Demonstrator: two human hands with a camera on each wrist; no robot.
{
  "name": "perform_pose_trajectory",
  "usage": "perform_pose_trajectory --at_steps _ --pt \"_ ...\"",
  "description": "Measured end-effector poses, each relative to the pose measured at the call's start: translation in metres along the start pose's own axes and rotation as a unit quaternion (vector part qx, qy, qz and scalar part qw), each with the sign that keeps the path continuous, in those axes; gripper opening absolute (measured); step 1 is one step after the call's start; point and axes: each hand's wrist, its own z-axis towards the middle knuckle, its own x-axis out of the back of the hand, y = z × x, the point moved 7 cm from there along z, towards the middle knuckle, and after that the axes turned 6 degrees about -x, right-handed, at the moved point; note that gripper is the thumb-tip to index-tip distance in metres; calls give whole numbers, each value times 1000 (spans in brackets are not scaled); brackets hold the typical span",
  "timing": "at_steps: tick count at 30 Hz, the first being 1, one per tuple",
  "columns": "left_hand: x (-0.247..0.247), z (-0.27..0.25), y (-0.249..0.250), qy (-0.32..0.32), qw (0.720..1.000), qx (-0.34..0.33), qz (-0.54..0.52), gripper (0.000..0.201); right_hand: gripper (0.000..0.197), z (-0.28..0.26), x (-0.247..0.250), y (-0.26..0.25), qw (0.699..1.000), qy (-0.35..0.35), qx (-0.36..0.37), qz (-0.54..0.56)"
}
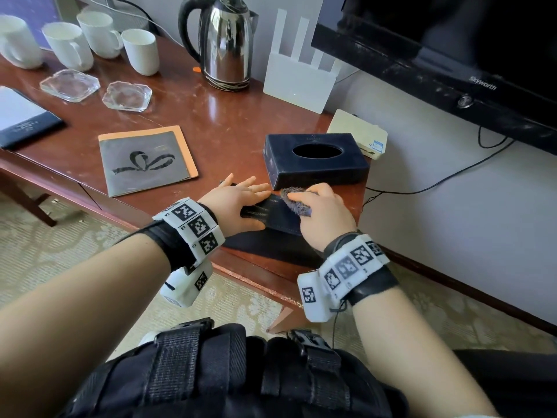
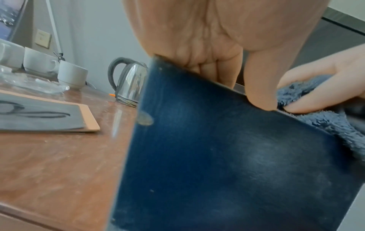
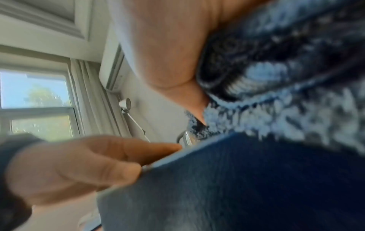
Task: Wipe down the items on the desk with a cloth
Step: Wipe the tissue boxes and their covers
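A dark blue leather board (image 1: 277, 218) stands tilted at the desk's near right edge. My left hand (image 1: 253, 203) holds its top edge, fingers stretched over the far face and thumb on the near face (image 2: 258, 93). My right hand (image 1: 322, 212) grips a fuzzy grey-blue cloth (image 1: 297, 202) and presses it against the board's right part. In the left wrist view the board (image 2: 217, 156) fills the frame, with the cloth (image 2: 326, 121) at its right edge. The right wrist view shows the cloth (image 3: 286, 93) bunched on the board (image 3: 237, 179).
A dark tissue box (image 1: 316, 161) sits just behind the hands, with a beige box (image 1: 358, 132) to its right. Farther back stand a steel kettle (image 1: 226, 46), white router (image 1: 298, 82), mugs (image 1: 141, 51) and glass ashtrays (image 1: 126, 96). A grey booklet (image 1: 147, 159) lies left; a TV (image 1: 452, 55) hangs right.
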Motion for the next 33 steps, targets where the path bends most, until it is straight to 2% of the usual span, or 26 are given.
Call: perform_pose_trajectory --at_steps 2,4,7,9,10,13,15,17,21,23,25,27,29,31,33 --pt "1 -6 -11 3 1000 10 -2 72 50 -2 -2 -7 998 20 -18 -50" --pt "2 -14 -26 11 1000 21 7 77 50 -10 -7 -15 996 21 22 -78" --pt "2 -19 -33 32 999 3 -6 79 51 -19 -11 -20 989 -47 110 -82" --pt "3 -18 -32 51 999 -5 -16 79 49 -14 -10 -20 984 -85 139 -75" --pt "3 -17 -32 58 998 -5 -17 78 48 -8 -7 -18 986 -81 131 -57" --pt "2 -18 -32 75 997 -12 -21 76 48 10 -2 -12 999 -1 43 -2" --pt "1 -19 -34 77 997 -17 -27 77 49 7 -8 -20 998 14 31 -52" --pt "0 -18 -34 75 997 -21 -29 77 47 -2 -16 -29 994 0 80 -76" --pt "-1 -18 -34 68 997 -11 -26 77 43 -10 -15 -30 982 -85 164 -47" --pt "0 -18 -34 61 998 -6 -26 77 43 3 -6 -24 990 -59 125 -17" --pt "1 -18 -34 57 998 -4 -29 77 46 14 -1 -20 999 4 48 -8" --pt "1 -18 -33 55 998 -4 -28 77 49 10 -7 -30 997 19 35 -71" --pt "0 -19 -33 51 998 -3 -25 77 48 1 -19 -41 991 0 91 -97" --pt "1 -19 -35 48 999 -4 -24 78 43 -6 -22 -46 987 -56 139 -58" --pt "1 -18 -36 44 999 -5 -26 78 38 0 -16 -41 985 -108 136 11"
